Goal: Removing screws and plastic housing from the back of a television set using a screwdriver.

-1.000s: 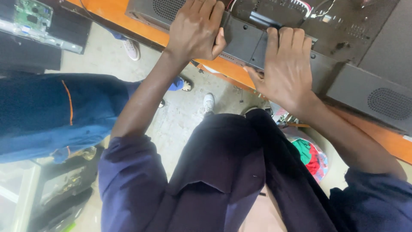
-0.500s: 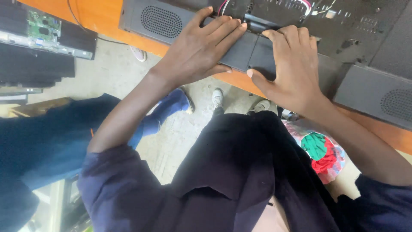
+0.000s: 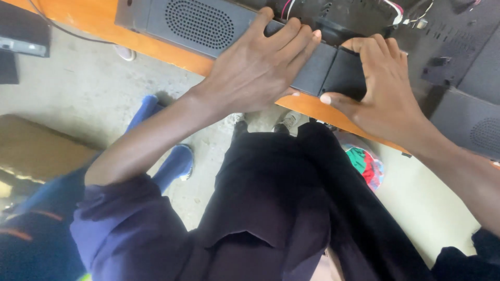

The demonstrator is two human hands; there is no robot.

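Panel (image 3: 333,73) lying on the bench (image 3: 99,18), along its near edge, with a grille (image 3: 200,23) at the left end and wires (image 3: 401,13) behind. Left hand (image 3: 255,70) flat on the panel's middle, right hand (image 3: 383,91) just beside it to the right, thumb under the near edge. Below the bench, shoes (image 3: 179,161) on the floor (image 3: 78,88) to the left, a box (image 3: 36,151) further left.

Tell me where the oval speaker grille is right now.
In the head view the oval speaker grille sits at top centre-left, on the dark panel lying along the orange bench edge, just left of the left hand.
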